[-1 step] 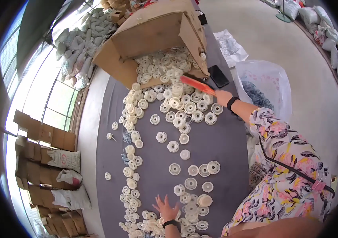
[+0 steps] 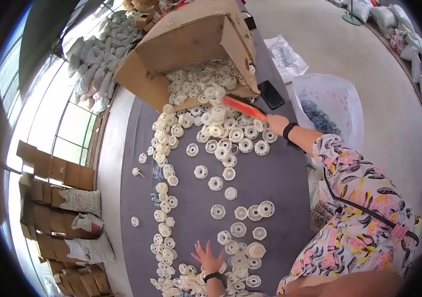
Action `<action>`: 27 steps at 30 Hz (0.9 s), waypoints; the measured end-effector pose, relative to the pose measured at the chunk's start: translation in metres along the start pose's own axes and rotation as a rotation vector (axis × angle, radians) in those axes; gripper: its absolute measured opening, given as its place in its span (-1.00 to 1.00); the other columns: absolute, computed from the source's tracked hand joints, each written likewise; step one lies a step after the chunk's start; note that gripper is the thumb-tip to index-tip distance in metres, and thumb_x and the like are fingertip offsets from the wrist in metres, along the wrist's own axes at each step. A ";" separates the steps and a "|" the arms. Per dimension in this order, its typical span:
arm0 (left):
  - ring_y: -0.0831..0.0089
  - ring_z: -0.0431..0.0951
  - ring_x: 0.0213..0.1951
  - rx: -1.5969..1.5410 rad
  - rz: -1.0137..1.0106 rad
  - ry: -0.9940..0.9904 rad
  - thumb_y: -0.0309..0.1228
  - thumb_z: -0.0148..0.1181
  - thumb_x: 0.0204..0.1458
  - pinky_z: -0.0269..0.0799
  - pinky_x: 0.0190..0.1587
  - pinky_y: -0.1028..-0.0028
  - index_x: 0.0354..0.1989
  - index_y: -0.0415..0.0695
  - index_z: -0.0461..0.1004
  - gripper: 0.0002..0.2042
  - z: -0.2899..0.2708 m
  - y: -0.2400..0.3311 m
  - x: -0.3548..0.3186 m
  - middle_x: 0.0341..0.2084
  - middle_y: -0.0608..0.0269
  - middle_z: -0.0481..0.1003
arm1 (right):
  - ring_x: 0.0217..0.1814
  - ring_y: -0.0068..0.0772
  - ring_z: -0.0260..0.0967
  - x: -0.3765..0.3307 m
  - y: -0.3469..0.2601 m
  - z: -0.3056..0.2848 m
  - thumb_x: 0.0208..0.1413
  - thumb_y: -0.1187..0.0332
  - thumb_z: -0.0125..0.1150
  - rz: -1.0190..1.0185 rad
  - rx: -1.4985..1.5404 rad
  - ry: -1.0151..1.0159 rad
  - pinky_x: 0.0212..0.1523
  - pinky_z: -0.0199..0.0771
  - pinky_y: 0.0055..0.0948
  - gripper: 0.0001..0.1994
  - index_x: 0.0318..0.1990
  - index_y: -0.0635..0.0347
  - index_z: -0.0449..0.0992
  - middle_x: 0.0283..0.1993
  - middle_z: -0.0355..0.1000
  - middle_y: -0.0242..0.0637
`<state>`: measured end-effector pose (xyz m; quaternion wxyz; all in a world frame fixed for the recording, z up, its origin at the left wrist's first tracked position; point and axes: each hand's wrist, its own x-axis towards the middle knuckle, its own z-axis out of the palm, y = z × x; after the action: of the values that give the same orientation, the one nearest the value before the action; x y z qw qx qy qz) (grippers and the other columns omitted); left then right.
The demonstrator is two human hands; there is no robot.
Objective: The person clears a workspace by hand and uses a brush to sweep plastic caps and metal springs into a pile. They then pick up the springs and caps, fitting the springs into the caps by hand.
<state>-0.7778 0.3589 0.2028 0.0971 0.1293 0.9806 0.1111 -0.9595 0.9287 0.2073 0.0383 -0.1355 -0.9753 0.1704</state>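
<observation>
The head-worn fisheye looks down over the table (image 2: 280, 180).

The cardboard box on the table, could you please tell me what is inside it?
Inside the cardboard box lies a heap of white wheel-shaped plastic parts; whatever lies beneath is covered.

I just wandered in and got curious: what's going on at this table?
A person's right hand grips a red brush-like tool at the pile of white plastic discs spilling from a tipped cardboard box. The left hand is spread open beside more discs at the near end; whether it touches the grey table is unclear. A black phone lies near the box.
</observation>
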 end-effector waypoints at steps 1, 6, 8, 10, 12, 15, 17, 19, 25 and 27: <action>-0.03 -0.13 0.33 0.009 0.003 -0.010 -0.07 0.35 -0.27 -0.42 0.27 -0.18 0.14 0.01 0.28 -0.28 -0.002 0.001 0.010 0.27 -0.11 -0.04 | -0.29 0.06 0.46 -0.009 -0.009 0.005 -0.05 0.36 0.05 -0.008 0.000 -0.027 -0.29 0.41 -0.03 -0.79 -0.28 0.28 0.36 -0.37 0.47 0.04; -0.05 -0.14 0.33 -0.036 0.055 0.018 -0.05 0.31 -0.25 -0.42 0.27 -0.19 0.16 0.01 0.27 -0.29 -0.013 0.035 0.088 0.27 -0.15 -0.04 | -0.33 0.02 0.45 -0.025 -0.032 -0.042 -0.05 0.32 0.06 -0.170 0.003 -0.157 -0.32 0.41 -0.06 -0.79 -0.27 0.23 0.38 -0.42 0.47 -0.03; -0.06 -0.15 0.33 -0.038 0.099 0.030 -0.04 0.32 -0.24 -0.42 0.27 -0.18 0.16 0.01 0.27 -0.29 -0.017 0.044 0.115 0.27 -0.17 -0.06 | -0.34 0.02 0.45 -0.010 -0.015 -0.033 -0.05 0.34 0.05 -0.133 0.014 -0.051 -0.33 0.40 -0.05 -0.82 -0.29 0.21 0.37 -0.44 0.46 -0.03; -0.10 -0.18 0.33 -0.088 0.146 0.012 0.01 0.33 -0.26 -0.41 0.26 -0.19 0.19 0.00 0.23 -0.23 -0.023 0.061 0.140 0.28 -0.20 -0.09 | -0.37 0.02 0.45 0.017 -0.010 -0.038 -0.03 0.40 -0.01 -0.058 0.032 0.134 -0.37 0.40 -0.05 -0.89 -0.33 0.20 0.36 -0.47 0.45 -0.05; -0.11 -0.19 0.34 -0.108 0.157 -0.009 0.04 0.34 -0.28 -0.40 0.26 -0.19 0.22 0.02 0.19 -0.18 -0.025 0.076 0.171 0.28 -0.21 -0.10 | -0.38 0.00 0.46 0.052 -0.006 -0.035 -0.01 0.41 -0.01 -0.025 -0.052 0.218 -0.38 0.42 -0.08 -0.88 -0.30 0.20 0.37 -0.47 0.46 -0.06; -0.13 -0.22 0.34 -0.139 0.143 -0.044 0.12 0.37 -0.36 -0.38 0.25 -0.21 0.30 0.09 0.07 -0.03 -0.014 0.083 0.224 0.30 -0.22 -0.16 | -0.34 -0.02 0.48 0.075 -0.020 -0.014 -0.03 0.41 0.03 0.013 -0.071 0.157 -0.36 0.44 -0.09 -0.85 -0.29 0.23 0.40 -0.43 0.48 -0.05; -0.09 -0.23 0.35 -0.129 0.135 -0.054 0.11 0.40 -0.39 -0.35 0.25 -0.21 0.32 0.12 0.04 0.01 -0.018 0.101 0.263 0.32 -0.14 -0.18 | -0.31 -0.02 0.48 0.068 -0.030 0.002 -0.05 0.40 0.05 -0.055 -0.070 0.033 -0.34 0.44 -0.09 -0.85 -0.30 0.22 0.41 -0.40 0.49 -0.05; -0.12 -0.24 0.34 -0.137 0.128 -0.021 0.13 0.40 -0.42 -0.31 0.24 -0.23 0.32 0.15 0.02 0.03 -0.025 0.122 0.309 0.32 -0.15 -0.18 | -0.26 -0.03 0.47 0.065 -0.040 0.004 -0.11 0.42 0.11 -0.034 -0.008 -0.069 -0.29 0.44 -0.09 -0.80 -0.26 0.21 0.42 -0.35 0.49 -0.07; -0.17 -0.02 0.28 -0.184 0.179 0.064 0.01 0.50 -0.53 0.19 0.17 0.02 0.27 0.16 0.11 0.03 -0.020 0.108 0.370 0.31 -0.08 -0.10 | -0.27 0.02 0.45 0.022 -0.124 0.023 -0.10 0.40 0.05 -0.227 -0.005 -0.323 -0.29 0.41 -0.09 -0.79 -0.26 0.23 0.44 -0.36 0.47 -0.05; -0.11 0.16 0.21 -0.380 0.239 -0.078 -0.03 0.51 -0.55 0.26 0.15 0.14 0.23 0.07 0.18 0.00 -0.024 0.094 0.356 0.26 -0.12 -0.03 | -0.28 0.02 0.45 0.005 -0.129 0.014 -0.11 0.40 0.05 -0.202 0.050 -0.387 -0.29 0.41 -0.09 -0.80 -0.29 0.26 0.43 -0.37 0.47 -0.03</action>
<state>-1.0980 0.5412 0.1908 0.1436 0.2283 0.9153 0.2993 -0.9986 0.8090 0.2383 -0.1293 -0.0011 -0.9686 0.2125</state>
